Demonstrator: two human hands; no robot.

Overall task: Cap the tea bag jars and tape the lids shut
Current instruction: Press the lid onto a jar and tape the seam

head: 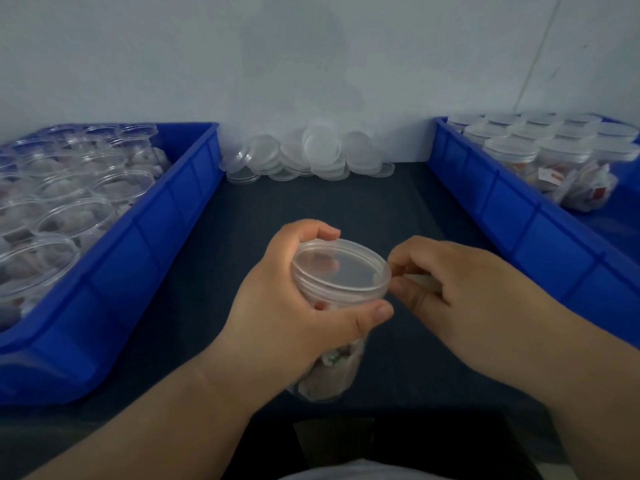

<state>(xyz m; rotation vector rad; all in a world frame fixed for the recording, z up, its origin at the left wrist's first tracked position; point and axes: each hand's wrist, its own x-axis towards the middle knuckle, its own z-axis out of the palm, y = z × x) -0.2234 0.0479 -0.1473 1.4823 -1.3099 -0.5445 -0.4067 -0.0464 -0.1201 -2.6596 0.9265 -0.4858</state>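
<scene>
Left grip (277, 299) is clamped round the jar (329, 375) just under the lid (341, 268), thumb on the near side and fingers hooked over the far rim. The jar is over the middle of the bench (311, 202), between the two blue bins. I can't tell if its base touches the bench. The long axis is tilted, with the lid end up and away from me and the base toward me. The lid looks seated, so I'd call capping done on this one and taping the step in hand.

Right grip (460, 282) sits just right of the lid, touching its right edge. Thumb and forefinger are pinched together on a pale strip (422, 280). It's probably tape, but too blurred to be sure.

Key relation: the lid rim lies directly left of the right grip, and that's the nearer hand for laying the strip. I'd run it from the lid down the side wall while the left holds the jar steady.

Left bin (156, 220) holds open jars (69, 188), and the right bin (519, 237) holds capped jars (554, 147). Spare lids (311, 157) are piled at the back wall.
</scene>
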